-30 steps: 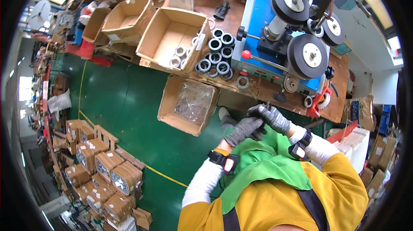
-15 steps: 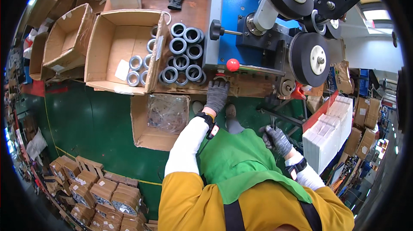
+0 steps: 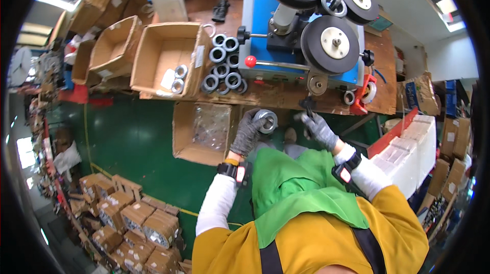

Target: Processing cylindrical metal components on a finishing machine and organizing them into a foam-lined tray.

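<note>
Workbench (image 3: 385, 64), rings (image 3: 181, 72) in carton (image 3: 163, 49), plastic (image 3: 212, 128) in box (image 3: 184, 131); left hand (image 3: 246, 135) around ring (image 3: 264, 114), right hand (image 3: 321, 131): hold unclear

A grey, thick-walled, metallic-looking ring with a round central opening (image 3: 274, 120) is sitting in the dark-gloved left hand (image 3: 247, 133), which is gripping its left side. It is turning its open face upward, slightly tilted, and is staying clear of the grey-gloved right hand (image 3: 320, 130), whose own contents are showing too small to tell.
</note>
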Demonstrator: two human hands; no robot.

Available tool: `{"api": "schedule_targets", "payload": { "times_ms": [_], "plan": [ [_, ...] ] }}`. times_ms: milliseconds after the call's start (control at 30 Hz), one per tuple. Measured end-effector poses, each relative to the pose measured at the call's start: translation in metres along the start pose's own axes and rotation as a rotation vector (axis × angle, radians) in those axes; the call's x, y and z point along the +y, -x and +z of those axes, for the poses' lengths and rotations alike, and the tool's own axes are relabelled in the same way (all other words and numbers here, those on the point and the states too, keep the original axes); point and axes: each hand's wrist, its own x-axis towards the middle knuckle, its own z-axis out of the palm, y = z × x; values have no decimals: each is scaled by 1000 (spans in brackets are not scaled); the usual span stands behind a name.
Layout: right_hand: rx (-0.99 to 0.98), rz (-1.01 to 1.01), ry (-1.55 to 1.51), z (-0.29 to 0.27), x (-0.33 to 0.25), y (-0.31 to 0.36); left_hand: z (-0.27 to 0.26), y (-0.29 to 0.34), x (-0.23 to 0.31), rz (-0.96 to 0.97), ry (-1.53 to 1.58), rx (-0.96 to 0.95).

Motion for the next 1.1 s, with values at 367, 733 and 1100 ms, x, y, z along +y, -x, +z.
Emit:
{"api": "schedule_targets", "payload": {
  "times_ms": [367, 733, 1100],
  "plan": [
    [-954, 60, -307, 54, -78, 47, 34, 147, 36, 607, -459, 450],
    [-685, -942, 20, 150, -140, 64, -33, 156, 58, 750, -318, 444],
    [-722, 27, -380, 249, -180, -1, -103, 219, 123, 787, -732, 331]
  ]
}}
